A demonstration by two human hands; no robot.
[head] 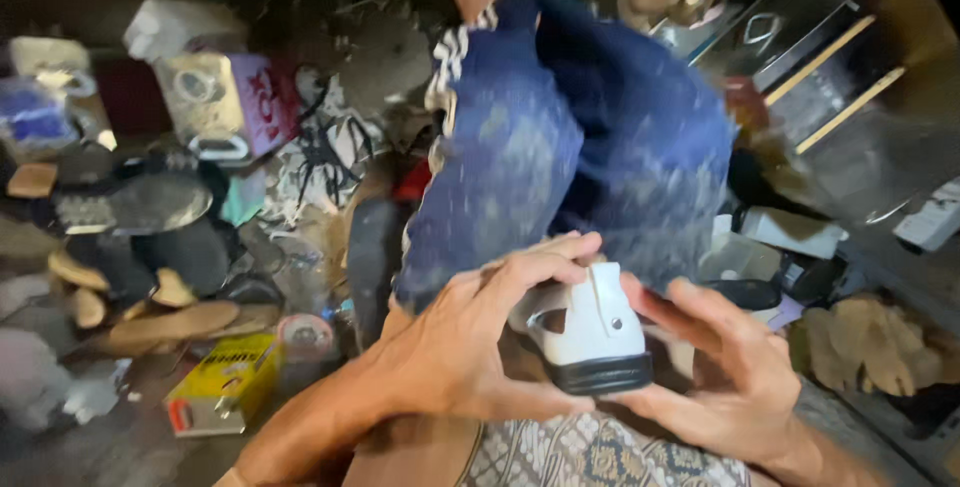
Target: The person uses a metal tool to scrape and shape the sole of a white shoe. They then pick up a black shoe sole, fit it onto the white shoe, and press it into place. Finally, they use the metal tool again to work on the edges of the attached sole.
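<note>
Looking down over the person's lap, the biggest thing is the dark blue shorts (590,147) stretched over the knees, filling the middle of the view just above the white shoe (590,332). Left of the shoe, a heap of worn soles and dark footwear (140,207) spreads over the floor, with a yellow box (222,382) lying at its near edge. Right of the shoe sits a shiny metal case (830,77), and below that a tan clump (870,342), too blurred to identify.

Now the shoe itself: white, strap with a small stud, black sole turned toward us, held between both hands. The left hand (470,347) curls over it from the left, fingers (550,252) pressed together across the top of the strap. The right hand (730,367) cups it from the right, fingers slightly spread, fingertips touching the shoe's side and the thumb under the sole.
</note>
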